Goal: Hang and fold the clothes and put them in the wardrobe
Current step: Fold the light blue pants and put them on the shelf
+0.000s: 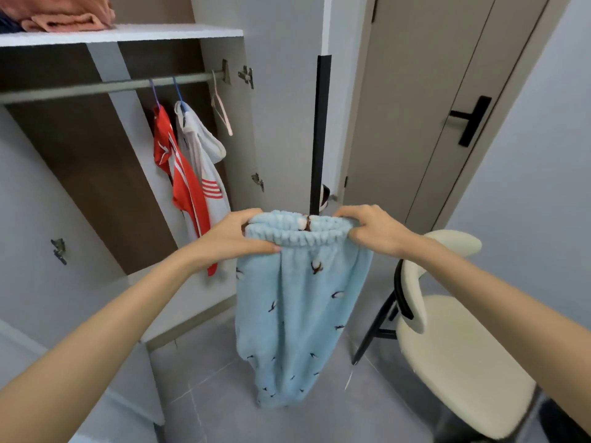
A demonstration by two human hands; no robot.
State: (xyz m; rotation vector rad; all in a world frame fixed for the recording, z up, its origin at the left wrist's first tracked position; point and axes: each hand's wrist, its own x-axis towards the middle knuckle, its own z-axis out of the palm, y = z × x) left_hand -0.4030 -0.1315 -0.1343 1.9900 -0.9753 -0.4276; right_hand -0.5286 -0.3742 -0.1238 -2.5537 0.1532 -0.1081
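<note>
The left hand point(236, 239) holds one end of the stretchy top band of the blue pants point(297, 314), with its fingers curled round it. The right hand point(374, 231) holds the other end the same way. The pants hang down between the two hands, in the air above the floor, just in front of the open wardrobe point(96, 193).

Far left, folded pink clothes point(64, 14) lie on the shelf point(160, 32). Under it runs the rail point(96, 87). On it hang a red top point(180, 180), then a white top point(204, 155), then an empty pink hanger point(222, 113). On the right stands a cream chair point(454, 346).

The pants look fluffy, soft and light. They will likely flop and bend, not stay flat. The top band looks like the best place to hold, because it is thick and bunched and should not slip. To fold them, I think the two hands should come together so one leg lies on the other.
</note>
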